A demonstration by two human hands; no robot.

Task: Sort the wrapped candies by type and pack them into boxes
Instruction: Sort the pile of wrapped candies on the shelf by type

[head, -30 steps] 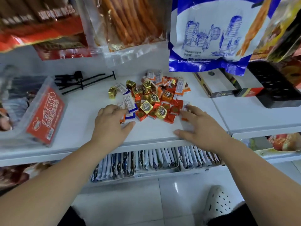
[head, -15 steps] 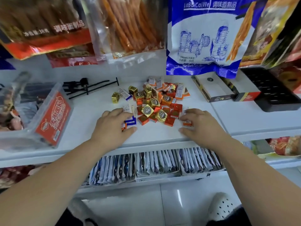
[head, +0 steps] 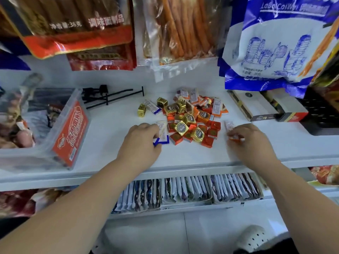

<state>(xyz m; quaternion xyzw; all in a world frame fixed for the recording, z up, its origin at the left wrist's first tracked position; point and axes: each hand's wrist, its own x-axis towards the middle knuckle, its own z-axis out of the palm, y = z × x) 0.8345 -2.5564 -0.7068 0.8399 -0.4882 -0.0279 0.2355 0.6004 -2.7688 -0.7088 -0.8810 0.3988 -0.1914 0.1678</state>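
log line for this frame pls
left hand: on blue-edged candy | right hand: on orange-edged candy | candy pile: unsorted on shelf

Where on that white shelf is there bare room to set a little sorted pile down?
Two free patches: between the clear tub and the left hand, below the black metal hooks; and the front strip of the shelf between both hands. Right of the right hand is a bare stretch below the white box. The candy pile crowds the centre.
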